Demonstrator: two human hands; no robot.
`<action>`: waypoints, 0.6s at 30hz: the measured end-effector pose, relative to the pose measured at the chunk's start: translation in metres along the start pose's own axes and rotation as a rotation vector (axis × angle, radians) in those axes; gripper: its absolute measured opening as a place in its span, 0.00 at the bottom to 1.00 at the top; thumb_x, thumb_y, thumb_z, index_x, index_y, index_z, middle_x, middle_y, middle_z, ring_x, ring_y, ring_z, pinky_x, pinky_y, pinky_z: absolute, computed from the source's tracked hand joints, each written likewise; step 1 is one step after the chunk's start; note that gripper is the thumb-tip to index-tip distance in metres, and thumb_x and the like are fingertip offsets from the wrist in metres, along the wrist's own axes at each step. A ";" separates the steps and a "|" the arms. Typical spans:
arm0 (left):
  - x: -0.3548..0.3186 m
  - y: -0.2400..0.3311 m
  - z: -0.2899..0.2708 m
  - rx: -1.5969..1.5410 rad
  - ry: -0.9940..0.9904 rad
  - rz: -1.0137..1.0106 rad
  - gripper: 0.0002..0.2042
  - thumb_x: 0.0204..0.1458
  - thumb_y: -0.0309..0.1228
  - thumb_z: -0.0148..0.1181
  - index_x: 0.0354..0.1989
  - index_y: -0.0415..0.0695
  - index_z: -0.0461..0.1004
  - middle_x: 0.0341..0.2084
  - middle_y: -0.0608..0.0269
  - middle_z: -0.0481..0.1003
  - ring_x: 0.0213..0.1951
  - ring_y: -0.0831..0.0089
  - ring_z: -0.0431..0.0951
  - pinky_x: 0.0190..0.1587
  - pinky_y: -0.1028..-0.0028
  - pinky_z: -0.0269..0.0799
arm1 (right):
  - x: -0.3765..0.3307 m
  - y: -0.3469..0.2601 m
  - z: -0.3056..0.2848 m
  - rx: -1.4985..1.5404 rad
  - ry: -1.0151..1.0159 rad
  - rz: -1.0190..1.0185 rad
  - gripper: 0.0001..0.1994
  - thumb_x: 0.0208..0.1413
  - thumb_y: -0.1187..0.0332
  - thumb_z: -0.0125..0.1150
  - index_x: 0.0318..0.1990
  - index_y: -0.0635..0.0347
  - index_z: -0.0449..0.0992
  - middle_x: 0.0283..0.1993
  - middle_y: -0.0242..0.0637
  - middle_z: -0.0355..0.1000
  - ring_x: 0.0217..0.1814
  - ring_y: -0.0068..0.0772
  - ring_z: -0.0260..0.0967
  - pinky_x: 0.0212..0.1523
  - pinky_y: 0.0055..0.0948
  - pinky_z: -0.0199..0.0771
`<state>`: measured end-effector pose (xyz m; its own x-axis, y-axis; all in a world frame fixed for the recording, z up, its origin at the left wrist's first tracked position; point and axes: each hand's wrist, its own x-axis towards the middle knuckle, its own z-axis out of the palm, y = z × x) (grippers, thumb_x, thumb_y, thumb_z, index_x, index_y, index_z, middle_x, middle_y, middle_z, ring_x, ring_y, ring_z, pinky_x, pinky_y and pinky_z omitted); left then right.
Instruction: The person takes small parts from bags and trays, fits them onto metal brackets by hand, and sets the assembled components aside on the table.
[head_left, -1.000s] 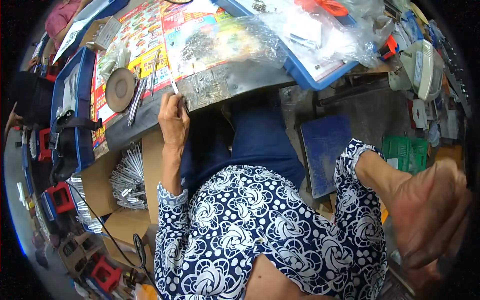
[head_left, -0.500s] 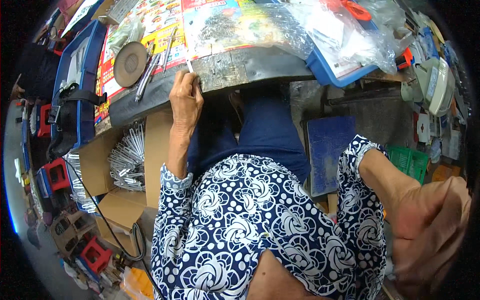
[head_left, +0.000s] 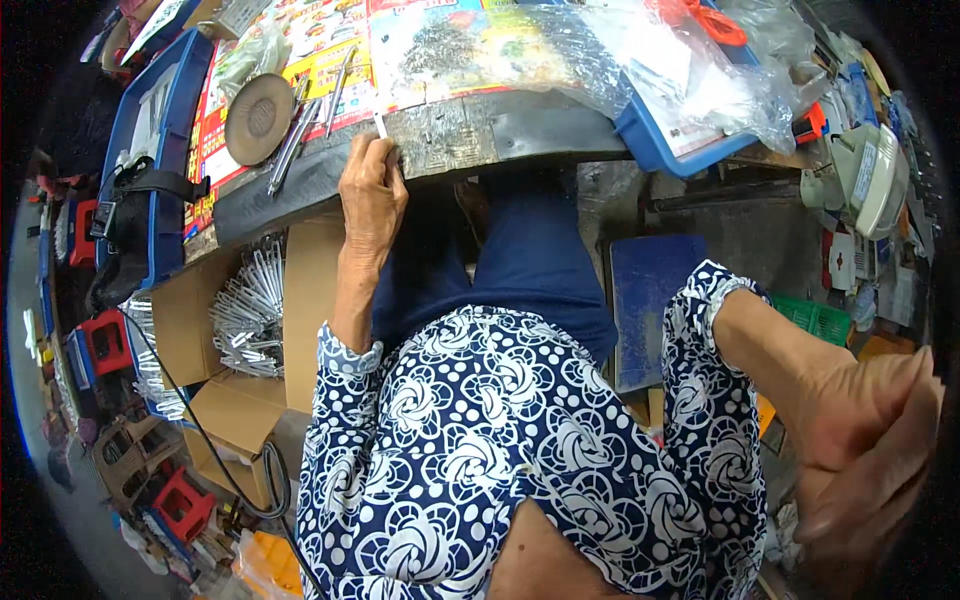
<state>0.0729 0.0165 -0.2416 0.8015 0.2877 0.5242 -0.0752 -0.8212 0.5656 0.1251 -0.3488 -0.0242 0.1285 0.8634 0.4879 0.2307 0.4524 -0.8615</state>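
My left hand rests at the table's front edge, its fingers pinched on a thin whitish strip that sticks up past the fingertips. To its left on the table lie several slim metal tools, perhaps tweezers, beside a round brown dish. My right hand is raised close to the camera at the right, well away from the table. Its fingers are curled in toward the thumb, and whatever they may hold is hidden.
A blue tray stands at the table's left end, with a black strap over its rim. Another blue tray at the right carries clear plastic bags. Below, a cardboard box holds many metal pieces. A cable hangs at the left.
My right hand has shifted slightly, its fingers curling differently near the right edge. My left hand keeps its pinch at the table edge. The whole view has moved a little.
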 end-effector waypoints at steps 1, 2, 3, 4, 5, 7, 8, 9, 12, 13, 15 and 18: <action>0.000 0.001 0.001 0.005 -0.004 0.001 0.06 0.39 0.15 0.50 0.28 0.35 0.67 0.26 0.52 0.67 0.28 0.58 0.70 0.32 0.72 0.65 | -0.001 0.001 -0.001 0.005 -0.001 -0.005 0.10 0.44 0.63 0.52 0.27 0.60 0.69 0.21 0.34 0.67 0.16 0.23 0.64 0.12 0.18 0.65; 0.001 0.001 0.001 0.010 -0.007 0.002 0.06 0.39 0.15 0.50 0.28 0.35 0.67 0.26 0.52 0.67 0.28 0.58 0.70 0.32 0.72 0.65 | -0.004 0.000 -0.004 0.010 -0.003 -0.010 0.10 0.44 0.63 0.52 0.27 0.60 0.69 0.21 0.34 0.67 0.16 0.23 0.64 0.12 0.18 0.65; 0.002 0.002 0.001 0.009 -0.008 0.007 0.06 0.39 0.15 0.50 0.28 0.35 0.67 0.26 0.52 0.67 0.28 0.58 0.70 0.32 0.72 0.65 | -0.016 -0.007 -0.011 0.014 -0.002 -0.014 0.10 0.44 0.62 0.52 0.27 0.60 0.69 0.21 0.34 0.67 0.16 0.23 0.64 0.12 0.18 0.65; 0.002 0.003 0.001 0.001 -0.030 -0.007 0.07 0.37 0.15 0.50 0.27 0.36 0.66 0.26 0.52 0.66 0.29 0.56 0.69 0.31 0.69 0.65 | -0.025 -0.010 -0.014 0.021 -0.004 -0.025 0.10 0.44 0.62 0.52 0.27 0.60 0.69 0.21 0.34 0.67 0.16 0.23 0.64 0.12 0.18 0.65; 0.000 0.003 -0.005 0.008 -0.038 -0.035 0.08 0.36 0.14 0.50 0.27 0.37 0.65 0.26 0.51 0.65 0.29 0.53 0.68 0.31 0.66 0.65 | -0.041 -0.020 -0.022 0.039 -0.027 -0.041 0.10 0.44 0.62 0.52 0.27 0.60 0.69 0.21 0.34 0.67 0.16 0.23 0.64 0.12 0.18 0.65; 0.000 0.004 0.000 -0.011 -0.045 -0.041 0.07 0.36 0.14 0.49 0.26 0.37 0.65 0.26 0.50 0.65 0.30 0.52 0.68 0.31 0.65 0.64 | -0.023 -0.012 -0.013 0.047 -0.035 -0.068 0.10 0.44 0.62 0.52 0.28 0.60 0.69 0.21 0.34 0.67 0.16 0.23 0.64 0.13 0.18 0.65; -0.001 0.005 0.001 -0.016 -0.031 -0.037 0.07 0.36 0.14 0.49 0.26 0.37 0.65 0.26 0.50 0.65 0.30 0.52 0.68 0.31 0.65 0.64 | -0.017 -0.002 -0.002 0.056 -0.041 -0.082 0.11 0.44 0.62 0.52 0.28 0.60 0.69 0.21 0.34 0.67 0.16 0.23 0.64 0.13 0.18 0.65; -0.001 0.004 0.001 -0.026 -0.015 -0.033 0.07 0.36 0.14 0.49 0.26 0.37 0.65 0.26 0.50 0.65 0.30 0.52 0.68 0.31 0.65 0.64 | -0.025 -0.005 -0.009 0.061 -0.049 -0.092 0.11 0.44 0.62 0.52 0.28 0.61 0.69 0.21 0.34 0.67 0.16 0.23 0.64 0.13 0.18 0.65; 0.000 0.004 0.001 -0.009 -0.024 -0.020 0.07 0.37 0.14 0.49 0.27 0.37 0.65 0.27 0.51 0.66 0.30 0.54 0.68 0.32 0.67 0.65 | -0.023 -0.003 -0.007 0.082 -0.072 -0.118 0.11 0.44 0.61 0.52 0.28 0.61 0.69 0.21 0.34 0.67 0.16 0.23 0.64 0.13 0.18 0.65; 0.001 0.004 0.002 0.009 -0.022 0.000 0.08 0.38 0.15 0.50 0.28 0.37 0.66 0.27 0.52 0.66 0.29 0.57 0.69 0.32 0.71 0.65 | -0.023 -0.001 -0.008 0.089 -0.080 -0.127 0.11 0.44 0.61 0.53 0.28 0.61 0.69 0.21 0.34 0.67 0.16 0.23 0.64 0.13 0.18 0.65; 0.000 0.005 0.001 -0.034 -0.022 -0.027 0.07 0.36 0.14 0.48 0.25 0.37 0.64 0.25 0.50 0.65 0.30 0.52 0.67 0.31 0.63 0.64 | -0.027 -0.002 -0.011 0.106 -0.100 -0.144 0.11 0.45 0.61 0.53 0.28 0.61 0.69 0.21 0.34 0.67 0.16 0.23 0.64 0.13 0.17 0.65; -0.001 0.002 0.003 -0.030 -0.016 -0.016 0.06 0.36 0.14 0.48 0.24 0.36 0.63 0.25 0.50 0.64 0.29 0.52 0.67 0.30 0.62 0.63 | -0.038 -0.003 -0.020 0.133 -0.123 -0.158 0.12 0.45 0.61 0.53 0.29 0.61 0.69 0.21 0.34 0.67 0.16 0.23 0.64 0.13 0.17 0.65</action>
<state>0.0735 0.0126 -0.2431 0.8124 0.2924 0.5045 -0.0799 -0.8012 0.5930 0.1384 -0.3876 -0.0374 -0.0194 0.7964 0.6045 0.1085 0.6027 -0.7905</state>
